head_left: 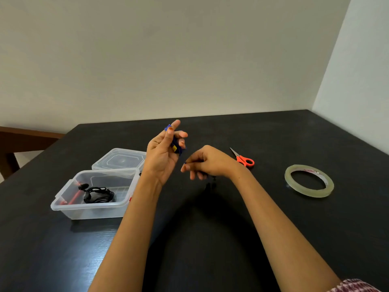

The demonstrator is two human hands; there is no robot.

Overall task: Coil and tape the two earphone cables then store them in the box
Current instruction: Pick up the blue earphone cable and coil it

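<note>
Blue earphone cable is wound around the left hand fingers; its loose end is pinched by the right hand just beside — tape roll lies right.

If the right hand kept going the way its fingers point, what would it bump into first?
Probably the left hand. The right hand has its fingers aimed leftward, toward the left palm and the blue cable wound around the left fingers. One view leaves depth unclear, so it might pass in front and reach the clear box.
</note>
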